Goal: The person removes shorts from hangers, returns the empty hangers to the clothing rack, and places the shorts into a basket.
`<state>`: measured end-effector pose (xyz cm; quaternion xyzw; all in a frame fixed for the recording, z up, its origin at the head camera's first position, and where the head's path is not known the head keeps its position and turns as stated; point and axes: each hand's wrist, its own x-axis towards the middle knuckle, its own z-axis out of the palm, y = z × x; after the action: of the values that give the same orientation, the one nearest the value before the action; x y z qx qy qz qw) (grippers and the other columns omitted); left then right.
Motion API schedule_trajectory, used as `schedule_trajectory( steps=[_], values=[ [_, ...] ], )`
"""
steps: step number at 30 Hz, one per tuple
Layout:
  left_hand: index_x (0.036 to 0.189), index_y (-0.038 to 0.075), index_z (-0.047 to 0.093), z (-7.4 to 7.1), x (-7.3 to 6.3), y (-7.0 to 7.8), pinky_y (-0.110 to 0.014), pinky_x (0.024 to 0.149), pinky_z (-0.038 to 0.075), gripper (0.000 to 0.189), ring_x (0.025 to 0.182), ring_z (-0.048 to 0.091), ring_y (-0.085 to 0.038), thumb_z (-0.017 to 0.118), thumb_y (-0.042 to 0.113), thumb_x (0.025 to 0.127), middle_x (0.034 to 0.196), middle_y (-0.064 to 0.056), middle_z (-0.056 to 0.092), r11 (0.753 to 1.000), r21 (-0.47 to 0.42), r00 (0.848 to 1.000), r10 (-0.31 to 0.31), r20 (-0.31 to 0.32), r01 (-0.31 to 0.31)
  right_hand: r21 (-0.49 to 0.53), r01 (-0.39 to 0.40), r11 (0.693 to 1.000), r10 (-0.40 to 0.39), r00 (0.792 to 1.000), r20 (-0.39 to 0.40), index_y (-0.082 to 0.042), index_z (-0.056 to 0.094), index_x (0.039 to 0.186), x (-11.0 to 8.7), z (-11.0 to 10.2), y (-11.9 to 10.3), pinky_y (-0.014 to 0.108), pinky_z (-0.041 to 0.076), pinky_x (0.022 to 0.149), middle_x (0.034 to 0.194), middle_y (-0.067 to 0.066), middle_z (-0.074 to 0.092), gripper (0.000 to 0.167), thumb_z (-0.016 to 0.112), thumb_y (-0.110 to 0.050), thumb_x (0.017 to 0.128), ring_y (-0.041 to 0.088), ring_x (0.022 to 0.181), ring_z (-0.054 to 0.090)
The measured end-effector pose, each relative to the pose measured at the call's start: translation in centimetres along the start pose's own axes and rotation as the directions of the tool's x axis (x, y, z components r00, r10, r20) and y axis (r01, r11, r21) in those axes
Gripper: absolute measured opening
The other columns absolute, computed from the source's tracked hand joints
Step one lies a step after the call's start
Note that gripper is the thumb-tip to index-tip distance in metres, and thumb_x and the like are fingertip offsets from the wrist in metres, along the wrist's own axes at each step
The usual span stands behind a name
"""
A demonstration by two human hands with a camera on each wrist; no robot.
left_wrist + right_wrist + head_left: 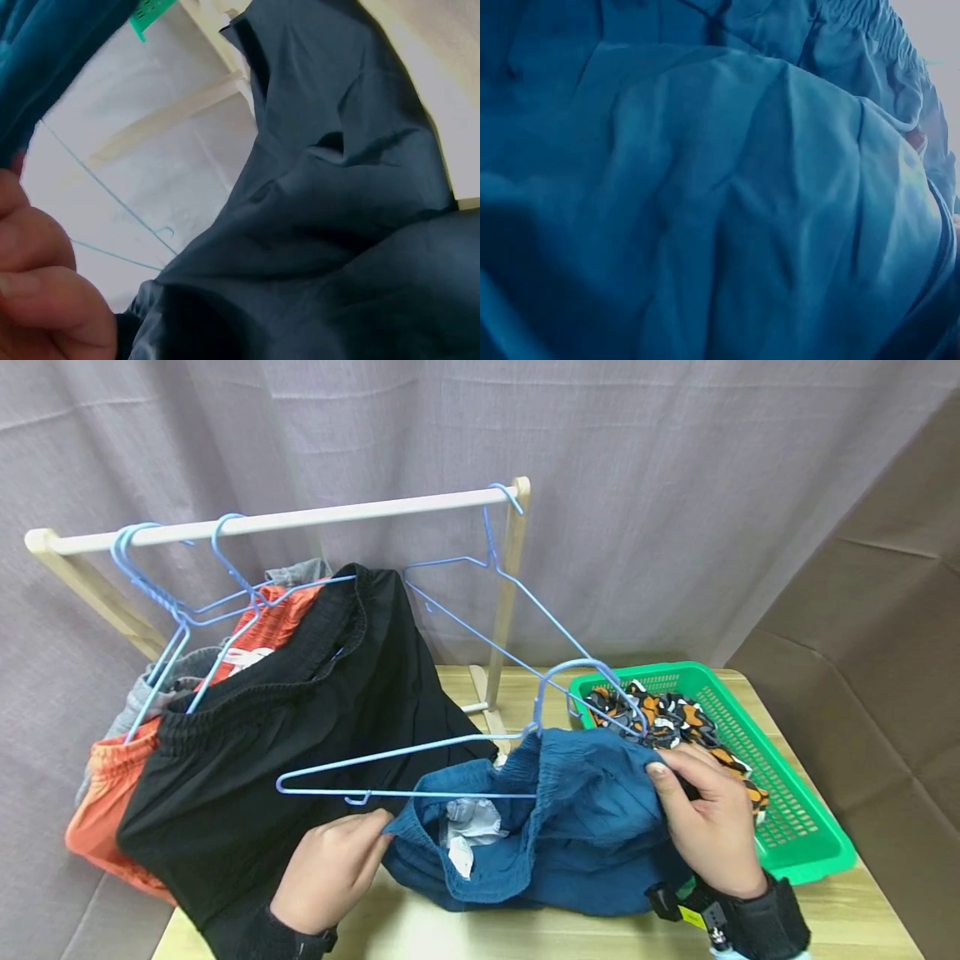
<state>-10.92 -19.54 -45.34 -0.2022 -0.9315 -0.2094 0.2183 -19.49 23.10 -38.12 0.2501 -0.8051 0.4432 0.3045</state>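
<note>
Blue pants [600, 810] with a gathered elastic waistband lie between both hands, the waist opening turned left and white labels [463, 839] showing inside. My left hand [330, 868] pinches the left edge of the waistband. At the other side my right hand [708, 814] grips the fabric, thumb on top. A light blue hanger [390, 750] has one end inside the waist, while its other end sticks out to the left and its hook rises above the cloth. Blue fabric [727, 187] fills most of the right wrist view. The pants' legs are hidden in folds.
On the left of the wooden rack [337, 514] hang black pants [315, 735], an orange pair [112, 777] and grey clothing behind. A bare hanger [491, 560] hangs at its right end. A green basket [817, 852] at right holds patterned cloth [675, 718].
</note>
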Motion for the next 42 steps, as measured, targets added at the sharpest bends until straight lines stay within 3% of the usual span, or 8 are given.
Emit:
schedule_trajectory(
  steps=[7, 13, 15, 19, 21, 30, 37, 42],
  values=[
    [0.124, 0.015, 0.072, -0.3, 0.2, 0.9, -0.028, 0.071, 0.063, 0.031, 0.070, 0.059, 0.001, 0.087, 0.015, 0.096, 0.091, 0.011, 0.076, 0.996, 0.056, 0.998, -0.068, 0.013, 0.067, -0.058, 0.008, 0.998, -0.005, 0.999, 0.036, -0.001, 0.082, 0.109, -0.4, 0.9, -0.4, 0.020, 0.042, 0.083, 0.092, 0.001, 0.069, 0.026, 0.078, 0.017, 0.090, 0.007, 0.088, 0.057],
    [0.115, 0.009, 0.079, -3.5, -0.3, 0.7, -0.031, 0.066, 0.062, 0.033, 0.071, 0.065, -0.008, 0.058, 0.034, 0.115, 0.091, 0.003, 0.077, 0.996, 0.086, 0.981, 0.055, -0.185, -0.040, -0.069, 0.010, 0.998, -0.007, 0.999, 0.040, -0.002, 0.083, 0.109, -0.4, 1.0, -0.6, 0.019, 0.043, 0.083, 0.094, 0.001, 0.071, 0.028, 0.079, 0.017, 0.088, 0.007, 0.089, 0.058],
    [0.106, 0.007, 0.081, -4.5, -0.2, 0.6, -0.028, 0.057, 0.054, 0.045, 0.064, 0.058, -0.011, 0.050, 0.036, 0.118, 0.081, 0.003, 0.071, 0.992, 0.098, 0.936, 0.111, -0.335, -0.083, -0.077, 0.016, 0.997, -0.012, 0.999, 0.050, -0.004, 0.083, 0.108, -0.4, 1.0, -0.7, 0.020, 0.043, 0.082, 0.094, 0.000, 0.072, 0.029, 0.080, 0.017, 0.088, 0.008, 0.089, 0.059],
    [0.096, 0.000, 0.082, -6.0, 0.6, 0.1, -0.037, 0.060, 0.040, 0.042, 0.062, 0.054, -0.027, 0.063, 0.033, 0.113, 0.075, -0.008, 0.064, 0.987, 0.129, 0.764, 0.156, -0.626, -0.095, -0.071, 0.030, 0.997, -0.026, 0.998, 0.064, -0.007, 0.083, 0.106, -0.4, 1.2, -0.8, 0.021, 0.044, 0.084, 0.093, -0.002, 0.072, 0.030, 0.081, 0.017, 0.087, 0.009, 0.089, 0.060],
    [0.100, -0.001, 0.082, -6.6, 0.9, -0.3, -0.044, 0.068, 0.040, 0.042, 0.070, 0.057, -0.038, 0.065, 0.035, 0.111, 0.082, -0.016, 0.066, 0.989, 0.132, 0.723, 0.137, -0.677, -0.063, -0.060, 0.032, 0.998, -0.027, 0.997, 0.070, -0.007, 0.083, 0.106, -0.4, 1.3, -0.9, 0.021, 0.044, 0.085, 0.093, -0.003, 0.072, 0.031, 0.080, 0.017, 0.087, 0.009, 0.089, 0.060],
    [0.128, 0.004, 0.078, -6.7, 0.5, -1.4, -0.049, 0.087, 0.043, 0.045, 0.101, 0.070, -0.035, 0.052, 0.039, 0.117, 0.112, -0.012, 0.076, 0.996, 0.085, 0.897, 0.049, -0.439, -0.013, -0.025, 0.041, 0.999, -0.038, 0.995, 0.093, -0.006, 0.084, 0.109, -0.6, 1.6, -1.4, 0.020, 0.045, 0.089, 0.098, -0.001, 0.074, 0.033, 0.080, 0.018, 0.087, 0.010, 0.093, 0.063],
    [0.114, 0.004, 0.076, -6.1, 0.2, -1.6, -0.036, 0.073, 0.052, 0.044, 0.077, 0.062, -0.018, 0.044, 0.034, 0.121, 0.091, -0.001, 0.069, 0.996, 0.086, 0.934, 0.061, -0.353, -0.033, -0.026, 0.043, 0.999, -0.041, 0.995, 0.091, -0.004, 0.084, 0.110, -0.7, 1.5, -1.7, 0.020, 0.046, 0.088, 0.098, 0.000, 0.074, 0.033, 0.080, 0.018, 0.087, 0.010, 0.093, 0.062],
    [0.103, 0.003, 0.072, -6.1, 0.1, -1.5, -0.034, 0.063, 0.045, 0.044, 0.069, 0.052, -0.015, 0.045, 0.034, 0.120, 0.082, 0.002, 0.059, 0.997, 0.073, 0.918, 0.061, -0.393, -0.035, 0.003, 0.006, 1.000, -0.006, 0.995, 0.096, -0.002, 0.083, 0.109, -0.8, 1.2, -1.8, 0.019, 0.047, 0.091, 0.098, 0.003, 0.075, 0.030, 0.077, 0.019, 0.089, 0.009, 0.095, 0.064]
  ],
)
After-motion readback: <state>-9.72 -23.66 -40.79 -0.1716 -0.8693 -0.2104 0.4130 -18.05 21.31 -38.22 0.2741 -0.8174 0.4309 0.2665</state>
